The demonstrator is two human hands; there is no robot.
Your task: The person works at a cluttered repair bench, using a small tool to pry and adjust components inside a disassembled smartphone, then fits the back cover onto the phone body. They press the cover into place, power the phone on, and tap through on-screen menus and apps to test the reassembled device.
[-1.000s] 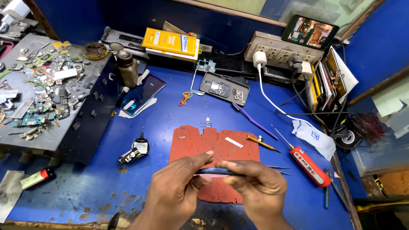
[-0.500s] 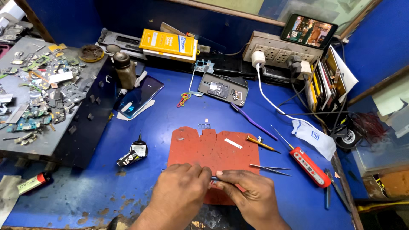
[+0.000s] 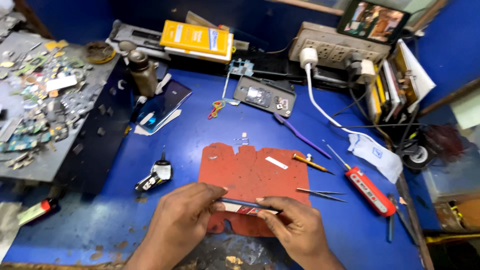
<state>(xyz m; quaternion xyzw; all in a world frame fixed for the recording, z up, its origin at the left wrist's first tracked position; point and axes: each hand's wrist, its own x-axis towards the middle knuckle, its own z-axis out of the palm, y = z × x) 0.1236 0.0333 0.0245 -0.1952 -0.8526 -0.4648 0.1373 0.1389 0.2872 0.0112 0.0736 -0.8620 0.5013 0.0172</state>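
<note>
Both hands meet low over the near edge of a red mat (image 3: 252, 175) on the blue counter (image 3: 190, 145). Left hand (image 3: 182, 222) pinches the left end of a thin dark tool (image 3: 240, 202) between thumb and fingertips; right hand (image 3: 295, 227) closes on its right end and on a small flat part (image 3: 245, 210) pressed just beneath it. What kind of tool it is, I cannot tell. Its long axis runs nearly level, left to right, tilting slightly down toward the right hand, over the mat's front edge.

Right of the mat lie one pair of tweezers (image 3: 320, 194), one small orange-handled screwdriver (image 3: 310, 163) and one red-handled screwdriver (image 3: 367, 190), all pointing roughly up-left. One purple brush (image 3: 300, 135) lies diagonally above them. Two phones show: one blue-backed phone (image 3: 162, 107) at left and one opened phone (image 3: 264, 96) near the back. One yellow box (image 3: 197, 39) sits behind.
</note>
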